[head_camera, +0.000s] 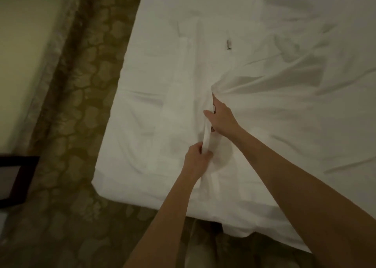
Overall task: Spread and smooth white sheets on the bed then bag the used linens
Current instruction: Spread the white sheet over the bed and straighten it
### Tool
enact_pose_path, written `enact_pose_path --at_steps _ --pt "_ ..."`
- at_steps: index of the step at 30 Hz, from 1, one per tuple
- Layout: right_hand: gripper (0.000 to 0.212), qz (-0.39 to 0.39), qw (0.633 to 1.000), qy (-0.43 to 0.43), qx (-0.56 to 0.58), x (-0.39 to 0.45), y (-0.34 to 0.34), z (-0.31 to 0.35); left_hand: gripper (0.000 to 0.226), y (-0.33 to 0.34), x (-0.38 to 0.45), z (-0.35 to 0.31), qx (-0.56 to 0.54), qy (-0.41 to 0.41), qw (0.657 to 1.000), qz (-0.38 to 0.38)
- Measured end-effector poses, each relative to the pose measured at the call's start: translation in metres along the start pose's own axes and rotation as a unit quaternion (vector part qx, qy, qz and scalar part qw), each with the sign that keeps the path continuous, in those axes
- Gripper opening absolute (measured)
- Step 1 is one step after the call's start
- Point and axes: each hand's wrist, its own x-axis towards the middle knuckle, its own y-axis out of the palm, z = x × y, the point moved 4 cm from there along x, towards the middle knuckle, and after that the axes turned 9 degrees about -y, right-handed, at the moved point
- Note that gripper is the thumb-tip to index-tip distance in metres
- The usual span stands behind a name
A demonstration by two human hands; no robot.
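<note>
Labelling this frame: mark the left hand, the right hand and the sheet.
left hand [196, 159]: head view, back of hand.
right hand [221, 118]: head view, back of hand.
sheet [284, 108]: head view, wrinkled stretch on the bed.

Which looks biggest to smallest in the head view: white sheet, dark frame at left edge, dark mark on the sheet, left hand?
1. White sheet, fills most of the view.
2. Dark frame, though cut off by the edge.
3. Left hand, gripping the sheet fold; not clearly smaller than the frame.
4. Dark mark, smallest.

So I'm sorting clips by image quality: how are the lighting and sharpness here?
Head view: dim, yellowish light; soft grey shadows in the sheet wrinkles; slightly soft throughout, carpet smeared; the wide lens tilts the bed edges; no glare.
</note>
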Motion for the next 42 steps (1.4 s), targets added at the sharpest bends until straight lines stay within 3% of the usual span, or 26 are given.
enact_pose_path --at_steps 2,6,11,14,18,21,23,25,28,35,39,42 --pt "0.058 -0.004 1.0 -0.012 0.001 0.011 0.021 0.012 0.02 -0.026 0.005 0.011 -0.026 0.002 0.999 -0.019" --pt "0.058 0.002 0.999 -0.033 0.024 0.035 0.063 0.041 0.046 -0.078 0.015 0.033 -0.071 -0.004 0.995 -0.066" --pt "0.076 0.093 0.994 0.051 0.016 0.054 0.111 0.034 0.008 -0.126 0.04 0.081 -0.087 -0.079 0.99 -0.078" --pt "0.072 0.075 0.996 0.04 -0.023 0.045 0.12 0.023 0.015 -0.137 0.045 0.106 -0.106 -0.125 0.985 -0.061" --pt "0.07 0.053 0.998 0.01 -0.021 0.042 0.116 0.02 0.027 -0.146 0.049 0.112 -0.142 -0.096 0.981 -0.089" --pt "0.063 0.058 0.998 0.013 -0.014 0.047 0.109 0.023 0.031 -0.146 0.052 0.117 -0.103 -0.122 0.982 -0.097" --pt "0.053 0.047 0.999 0.02 -0.002 0.048 0.101 0.024 0.029 -0.15 0.054 0.112 -0.013 -0.116 0.985 -0.125" --pt "0.04 0.024 0.999 0.032 0.011 0.047 0.087 0.019 0.026 -0.155 0.053 0.091 0.075 -0.068 0.975 -0.198" --pt "0.024 -0.031 0.998 0.041 0.024 0.043 0.054 0.009 0.038 -0.148 0.053 0.045 0.091 0.027 0.96 -0.265" --pt "0.008 -0.184 0.983 -0.015 0.014 0.053 -0.057 -0.001 0.026 -0.071 0.072 -0.075 0.109 0.189 0.953 -0.211" --pt "0.018 -0.282 0.958 -0.045 0.011 0.076 -0.134 0.005 0.026 -0.03 0.082 -0.146 0.105 0.226 0.95 -0.188" --pt "0.03 -0.271 0.961 -0.041 -0.025 0.099 -0.172 0.01 0.028 -0.008 0.089 -0.191 0.121 0.25 0.942 -0.186"
